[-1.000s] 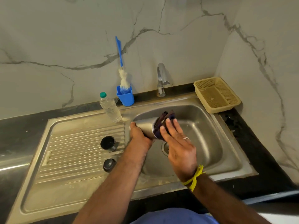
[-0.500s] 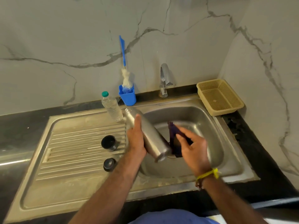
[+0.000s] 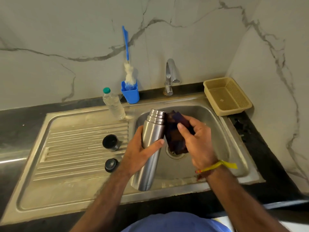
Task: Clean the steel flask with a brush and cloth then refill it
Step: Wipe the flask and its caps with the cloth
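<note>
The steel flask [image 3: 151, 143] is held over the left side of the sink basin [image 3: 217, 148], open threaded neck pointing away from me, base toward me. My left hand [image 3: 138, 153] grips its middle. My right hand [image 3: 195, 141] holds a dark purple cloth [image 3: 175, 136] against the flask's right side, near the neck. The blue-handled bottle brush [image 3: 127, 69] stands in a blue cup [image 3: 131, 94] at the back wall. A clear water bottle [image 3: 113, 104] with a green cap stands on the drainboard's far edge.
Two black flask caps [image 3: 110, 142] [image 3: 111, 164] sit on the ribbed drainboard [image 3: 75, 148]. The tap [image 3: 170, 76] rises behind the basin. A beige plastic basket [image 3: 227, 96] sits at the back right corner. Black counter surrounds the sink.
The flask has been turned: its base, earlier pointing into the basin, now faces me and the neck points away. The right hand brought the cloth back against the flask's side.
</note>
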A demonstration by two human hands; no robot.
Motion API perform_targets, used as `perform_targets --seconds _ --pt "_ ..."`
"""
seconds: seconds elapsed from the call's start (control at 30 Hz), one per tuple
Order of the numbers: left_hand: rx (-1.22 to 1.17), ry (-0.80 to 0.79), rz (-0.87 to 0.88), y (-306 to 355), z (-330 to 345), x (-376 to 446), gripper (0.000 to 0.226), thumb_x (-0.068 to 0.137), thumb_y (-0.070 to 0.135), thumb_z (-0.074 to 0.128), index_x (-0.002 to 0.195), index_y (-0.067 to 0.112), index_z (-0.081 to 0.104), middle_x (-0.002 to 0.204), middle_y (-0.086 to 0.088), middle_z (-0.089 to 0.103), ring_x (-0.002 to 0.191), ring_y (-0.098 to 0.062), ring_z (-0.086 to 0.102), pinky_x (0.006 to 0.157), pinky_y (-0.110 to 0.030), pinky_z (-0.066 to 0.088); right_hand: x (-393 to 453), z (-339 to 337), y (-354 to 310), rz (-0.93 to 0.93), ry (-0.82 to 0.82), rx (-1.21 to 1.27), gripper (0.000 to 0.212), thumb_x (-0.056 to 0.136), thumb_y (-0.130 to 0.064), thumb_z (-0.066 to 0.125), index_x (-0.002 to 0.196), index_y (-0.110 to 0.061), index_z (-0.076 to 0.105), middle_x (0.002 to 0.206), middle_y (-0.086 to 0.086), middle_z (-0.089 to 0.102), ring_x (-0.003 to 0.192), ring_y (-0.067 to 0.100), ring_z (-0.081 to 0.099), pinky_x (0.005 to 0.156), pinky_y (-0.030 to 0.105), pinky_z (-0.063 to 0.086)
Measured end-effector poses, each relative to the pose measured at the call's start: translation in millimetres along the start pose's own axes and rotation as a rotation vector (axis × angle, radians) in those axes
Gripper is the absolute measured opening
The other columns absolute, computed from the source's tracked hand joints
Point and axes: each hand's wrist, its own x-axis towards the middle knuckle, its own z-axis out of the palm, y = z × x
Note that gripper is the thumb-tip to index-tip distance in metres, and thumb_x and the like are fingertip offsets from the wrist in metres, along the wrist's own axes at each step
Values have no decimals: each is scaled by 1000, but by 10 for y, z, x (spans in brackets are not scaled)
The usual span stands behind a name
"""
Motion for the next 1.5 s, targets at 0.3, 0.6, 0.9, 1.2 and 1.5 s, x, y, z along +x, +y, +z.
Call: perform_targets --seconds 0.3,0.6,0.9,1.2,1.5 --pt "568 118 89 240 -7 3 71 78 52 78 135 30 43 110 12 67 80 -4 57 59 -8 34 -197 250 254 -801 88 -716 51 82 11 60 125 -15 70 138 6 63 130 26 59 89 40 60" --pt "880 45 168 200 -11 -136 81 74 60 77 142 31 44 122 8 66 100 -17 66 74 -26 40 122 250 -184 -608 -374 -1094 48 81 -28 32 107 -23 72 111 -1 72 109 27 66 89 44 56" --pt "678 109 215 147 -53 -259 87 69 61 84 142 32 48 121 12 66 91 -1 58 73 -10 40 376 -30 -246 236 -385 -264 22 102 -9 52 114 -16 70 98 1 71 90 13 66 75 27 53" --pt "571 189 127 20 -122 -273 88 66 61 85 142 32 49 120 13 67 96 -4 63 84 -28 56 167 -47 -1 410 -117 106 21 101 -8 54 101 -17 73 93 8 77 89 23 72 80 37 60" --pt "490 217 123 -26 -119 -267 87 65 61 86 139 34 50 117 14 67 95 -3 64 84 -27 57 58 39 -58 288 -58 98 23 101 -7 55 102 -21 73 91 3 77 81 11 73 71 24 61"
